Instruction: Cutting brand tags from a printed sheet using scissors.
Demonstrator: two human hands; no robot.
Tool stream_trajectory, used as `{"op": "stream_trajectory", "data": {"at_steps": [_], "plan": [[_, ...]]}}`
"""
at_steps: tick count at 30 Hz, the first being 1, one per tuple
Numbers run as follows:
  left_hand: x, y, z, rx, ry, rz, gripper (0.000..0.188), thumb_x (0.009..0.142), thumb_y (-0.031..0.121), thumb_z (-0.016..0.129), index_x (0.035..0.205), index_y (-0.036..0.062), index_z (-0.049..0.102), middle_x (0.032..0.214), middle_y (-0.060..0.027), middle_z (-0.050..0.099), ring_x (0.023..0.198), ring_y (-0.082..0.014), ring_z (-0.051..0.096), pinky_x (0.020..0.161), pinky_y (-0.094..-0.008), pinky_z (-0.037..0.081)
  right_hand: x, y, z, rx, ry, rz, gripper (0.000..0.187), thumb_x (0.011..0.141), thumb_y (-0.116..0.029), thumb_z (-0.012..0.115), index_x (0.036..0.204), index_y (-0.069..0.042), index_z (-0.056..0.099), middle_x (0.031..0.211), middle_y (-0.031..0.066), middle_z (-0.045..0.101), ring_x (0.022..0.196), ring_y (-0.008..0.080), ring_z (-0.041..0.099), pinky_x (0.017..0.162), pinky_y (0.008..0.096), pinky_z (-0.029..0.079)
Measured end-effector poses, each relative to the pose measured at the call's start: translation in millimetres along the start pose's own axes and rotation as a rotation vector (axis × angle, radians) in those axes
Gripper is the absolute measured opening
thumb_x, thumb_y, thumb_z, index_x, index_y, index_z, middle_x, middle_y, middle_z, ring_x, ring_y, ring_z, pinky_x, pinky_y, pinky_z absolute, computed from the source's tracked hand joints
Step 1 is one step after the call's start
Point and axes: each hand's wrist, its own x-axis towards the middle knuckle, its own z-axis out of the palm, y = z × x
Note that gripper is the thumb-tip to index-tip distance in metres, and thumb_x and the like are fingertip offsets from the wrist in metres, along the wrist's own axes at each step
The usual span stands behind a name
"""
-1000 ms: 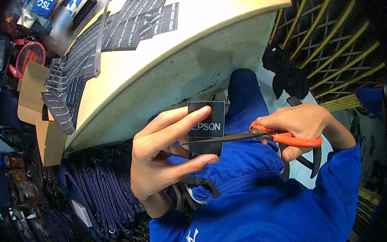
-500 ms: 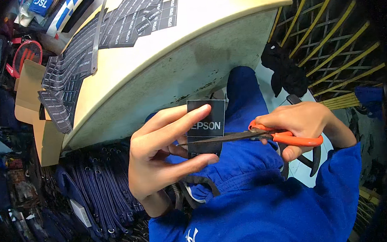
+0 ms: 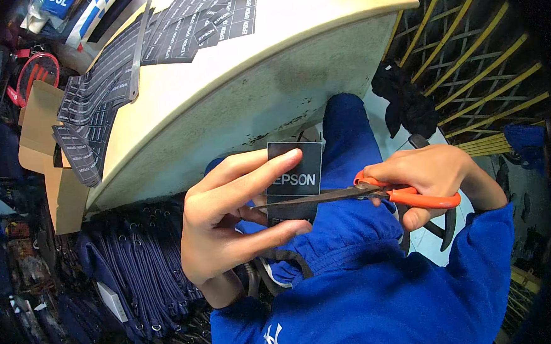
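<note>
In my left hand [image 3: 218, 216] is a black label strip [image 3: 292, 161] with pale lettering and thin light lines, held between the thumb below and the fingers above. My right hand [image 3: 424, 178] grips scissors [image 3: 416, 197] with orange handles, fingers through the loops. The dark blades lie nearly closed across the strip, along the line between two labels, with their tips by my left fingers. Whether the strip is cut through there cannot be made out. Both hands are above my lap, in front of the table's edge.
On the pale curved table [image 3: 315, 2] lie several black label sheets [image 3: 185, 29] and a long metal ruler [image 3: 139, 54]. An open cardboard box [image 3: 65, 194] stands at the left. Dark blue straps [image 3: 146, 268] with metal rings are piled below it. A yellow folding gate [image 3: 464, 53] is at the right.
The strip has shifted very slightly between my left fingers, its lower part showing less lettering. The scissors stay almost in place, and the view has tilted a little.
</note>
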Motion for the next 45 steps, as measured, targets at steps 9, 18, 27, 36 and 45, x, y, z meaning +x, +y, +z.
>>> {"op": "stream_trajectory", "data": {"at_steps": [9, 18, 27, 36, 45], "plan": [[-2.5, -2.8, -3.2, 0.005, -0.022, -0.024, 0.064, 0.058, 0.000, 0.082, 0.118, -0.0008, 0.059, 0.111, -0.0119, 0.056, 0.083, -0.0066, 0.054, 0.062, -0.0154, 0.049, 1.9, -0.3, -0.4, -0.026, -0.020, 0.010, 0.075, 0.068, -0.068, 0.064, 0.098, 0.000, 0.049, 0.067, 0.0085, 0.053, 0.057, 0.0228, 0.054, 0.051, 0.0324, 0.040], [-4.2, -1.9, -4.3, 0.013, -0.026, -0.048, 0.065, 0.057, 0.000, 0.082, 0.118, -0.0010, 0.059, 0.109, -0.0115, 0.056, 0.077, -0.0048, 0.052, 0.060, -0.0147, 0.047, 3.0, -0.9, 0.0, 0.032, -0.023, 0.035, 0.074, 0.069, -0.069, 0.062, 0.096, -0.001, 0.050, 0.069, 0.0083, 0.052, 0.058, 0.0222, 0.052, 0.052, 0.0325, 0.039], [-1.0, -2.1, -4.9, 0.089, -0.039, 0.027, 0.064, 0.057, 0.002, 0.083, 0.116, -0.0012, 0.060, 0.105, -0.0119, 0.057, 0.082, -0.0094, 0.057, 0.064, -0.0183, 0.048, 3.3, 0.0, 1.1, 0.017, -0.034, 0.057, 0.069, 0.072, -0.067, 0.061, 0.093, -0.001, 0.050, 0.067, 0.0071, 0.051, 0.056, 0.0220, 0.051, 0.051, 0.0327, 0.038], [-2.2, 0.0, -4.6, 0.001, -0.039, -0.044, 0.061, 0.059, 0.000, 0.081, 0.117, -0.0014, 0.059, 0.109, -0.0135, 0.056, 0.081, -0.0087, 0.059, 0.064, -0.0177, 0.049, 2.9, 0.6, 1.6, 0.029, -0.041, 0.006, 0.045, 0.086, -0.043, 0.057, 0.104, -0.002, 0.054, 0.059, 0.0062, 0.050, 0.053, 0.0156, 0.047, 0.049, 0.0324, 0.036], [-4.0, -1.0, -3.4, -0.090, -0.023, -0.045, 0.061, 0.061, -0.005, 0.078, 0.118, -0.0015, 0.058, 0.112, -0.0146, 0.055, 0.082, -0.0090, 0.061, 0.064, -0.0168, 0.051, 4.2, -1.7, 1.7, 0.017, -0.022, 0.005, 0.041, 0.086, -0.041, 0.059, 0.101, -0.002, 0.056, 0.058, 0.0059, 0.049, 0.052, 0.0149, 0.046, 0.049, 0.0318, 0.036]]}}
